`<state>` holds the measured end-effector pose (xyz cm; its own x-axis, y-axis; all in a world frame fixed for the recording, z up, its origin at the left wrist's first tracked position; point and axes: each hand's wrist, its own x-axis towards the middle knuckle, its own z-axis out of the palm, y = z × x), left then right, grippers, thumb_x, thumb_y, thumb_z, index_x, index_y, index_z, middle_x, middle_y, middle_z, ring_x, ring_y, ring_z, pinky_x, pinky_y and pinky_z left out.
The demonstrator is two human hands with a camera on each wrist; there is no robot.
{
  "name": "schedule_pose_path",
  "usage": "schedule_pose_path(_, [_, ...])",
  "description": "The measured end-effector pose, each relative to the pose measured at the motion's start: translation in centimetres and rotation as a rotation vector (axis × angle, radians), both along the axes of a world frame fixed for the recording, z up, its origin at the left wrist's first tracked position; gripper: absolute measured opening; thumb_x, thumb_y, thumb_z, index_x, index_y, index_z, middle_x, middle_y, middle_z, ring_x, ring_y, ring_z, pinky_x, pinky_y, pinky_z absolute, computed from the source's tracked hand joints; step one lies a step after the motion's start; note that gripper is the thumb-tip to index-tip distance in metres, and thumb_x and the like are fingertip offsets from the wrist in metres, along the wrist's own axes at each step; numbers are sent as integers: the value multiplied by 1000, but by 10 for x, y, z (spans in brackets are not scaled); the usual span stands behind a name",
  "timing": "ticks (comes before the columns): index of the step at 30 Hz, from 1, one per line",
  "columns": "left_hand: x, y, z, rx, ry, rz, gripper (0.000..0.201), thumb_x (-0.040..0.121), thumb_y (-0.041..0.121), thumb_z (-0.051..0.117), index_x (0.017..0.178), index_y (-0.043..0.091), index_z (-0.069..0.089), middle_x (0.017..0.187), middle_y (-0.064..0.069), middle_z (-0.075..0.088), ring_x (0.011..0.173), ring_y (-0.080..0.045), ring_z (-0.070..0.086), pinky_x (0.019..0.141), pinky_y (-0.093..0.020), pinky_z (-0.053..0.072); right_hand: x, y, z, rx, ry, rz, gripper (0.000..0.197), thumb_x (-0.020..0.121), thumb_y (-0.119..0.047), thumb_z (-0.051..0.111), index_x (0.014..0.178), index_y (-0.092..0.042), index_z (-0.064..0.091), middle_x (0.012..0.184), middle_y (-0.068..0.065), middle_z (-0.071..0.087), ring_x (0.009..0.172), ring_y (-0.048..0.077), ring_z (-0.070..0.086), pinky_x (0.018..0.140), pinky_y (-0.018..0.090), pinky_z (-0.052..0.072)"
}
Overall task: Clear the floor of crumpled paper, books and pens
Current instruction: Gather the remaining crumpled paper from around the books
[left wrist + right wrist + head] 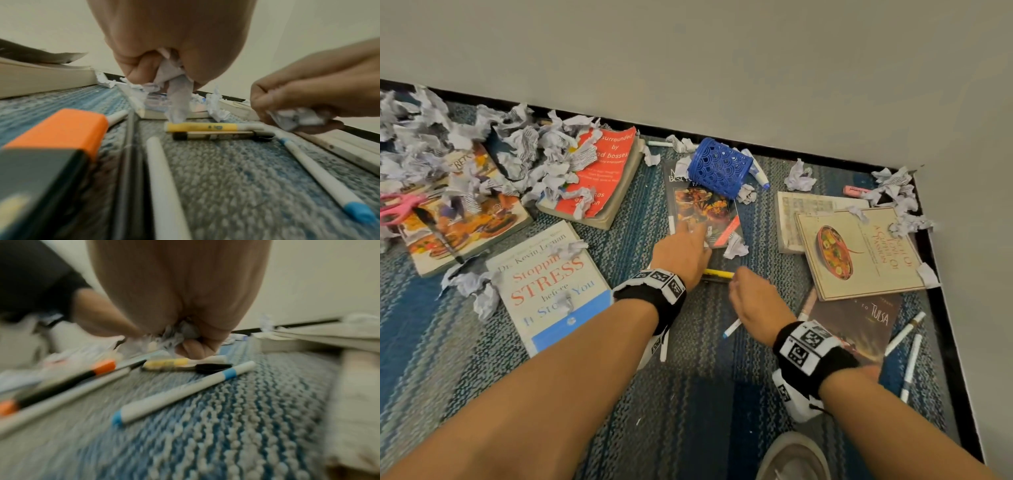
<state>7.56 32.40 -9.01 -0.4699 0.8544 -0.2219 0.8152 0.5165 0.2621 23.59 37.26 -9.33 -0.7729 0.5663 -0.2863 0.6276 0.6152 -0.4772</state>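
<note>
Both hands are low over the blue carpet [619,394]. My left hand [683,246] hovers at the near edge of a dark cookbook [702,205] and grips a ball of crumpled paper [170,78]. Just to its right, my right hand [743,291] is curled round another crumpled paper [180,334]. A yellow marker [717,273] and a dark pen [216,135] lie side by side between the hands. A white pen with a blue cap [185,391] lies under my right wrist. More crumpled paper [465,144] is heaped over books at the left.
A blue mesh pen cup [719,168] lies tipped on the cookbook. Several books lie around, such as a red one [599,171], a stress book [551,284] and a cream cookbook [859,253]. Pink scissors [397,209] lie far left. The wall's black skirting [941,274] borders the right.
</note>
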Motion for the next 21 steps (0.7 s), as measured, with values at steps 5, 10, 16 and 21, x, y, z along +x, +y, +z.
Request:
schedule_pose_path(5, [34, 36, 4, 55, 32, -121, 40, 98, 24, 47, 133, 10, 35, 136, -19, 34, 89, -38, 63, 60, -40, 41, 29, 28, 9, -295, 312, -513, 18, 103, -25, 35, 92, -12, 40, 80, 13, 62, 55, 25, 54, 57, 46, 52])
schedule_pose_path(10, [59, 53, -11, -23, 68, -209, 42, 96, 10, 42, 136, 19, 32, 137, -21, 32, 89, -38, 62, 61, -41, 43, 72, 55, 7, 0, 245, -492, 16, 103, -25, 33, 98, -17, 46, 61, 6, 52, 52, 25, 47, 56, 36, 36])
schedule_pose_path(16, [75, 65, -20, -139, 72, -264, 26, 98, 15, 43, 124, 12, 40, 126, -17, 41, 95, -38, 61, 70, -43, 49, 121, 92, 18, 181, 102, -684, 21, 96, -35, 45, 100, -15, 49, 88, 14, 65, 80, 35, 61, 71, 43, 50])
schedule_pose_path(21, [74, 70, 1, -182, 131, -303, 42, 96, 54, 40, 110, 16, 51, 107, -11, 56, 99, -32, 58, 75, -39, 48, 167, 149, 16, 322, -80, -951, 30, 94, -23, 47, 120, -8, 44, 113, 19, 62, 99, 39, 61, 78, 42, 49])
